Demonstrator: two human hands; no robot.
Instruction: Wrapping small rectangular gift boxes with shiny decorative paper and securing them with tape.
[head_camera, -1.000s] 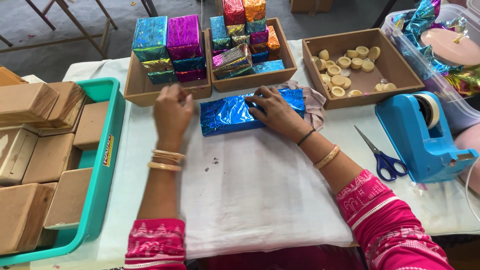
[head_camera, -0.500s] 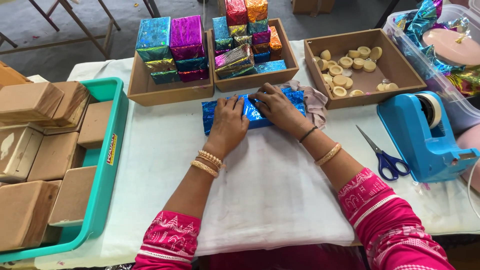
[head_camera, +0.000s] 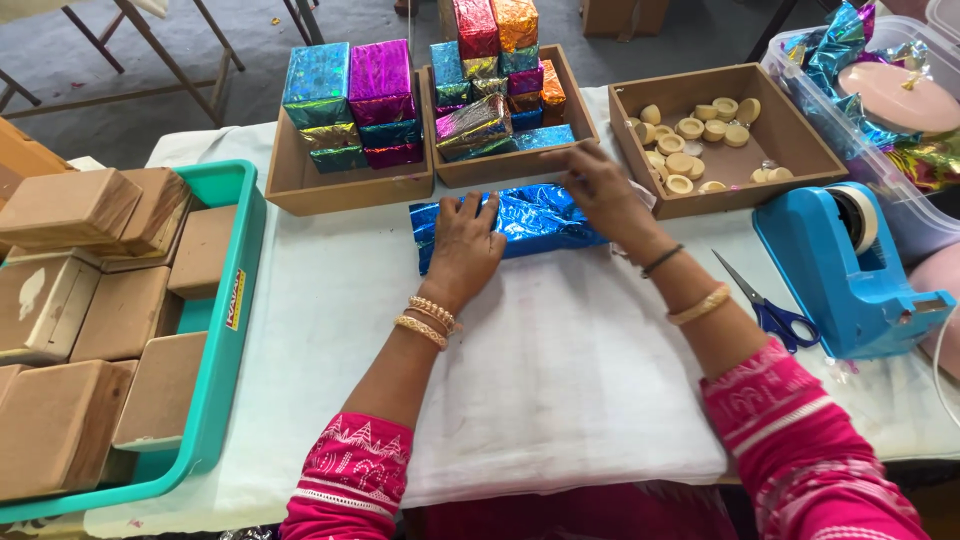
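A long box wrapped in shiny blue foil (head_camera: 535, 215) lies on a white cloth (head_camera: 560, 370) on the table. My left hand (head_camera: 465, 245) presses flat on its left half, fingers spread over the foil. My right hand (head_camera: 600, 190) grips the foil at the box's right end, fingers pinching the wrap near the top edge. Both wrists wear bangles, and the sleeves are pink.
Two brown trays (head_camera: 300, 180) (head_camera: 575, 105) of foil-wrapped boxes stand behind. A third tray (head_camera: 790, 140) holds several small cream cups. Blue tape dispenser (head_camera: 850, 270) and scissors (head_camera: 770, 305) at right. Teal crate (head_camera: 220, 360) of plain brown boxes at left. Clear bin (head_camera: 905, 160) of foil far right.
My left hand slid from the box's left end onto the foil box. My right hand shifted right to the box's right end.
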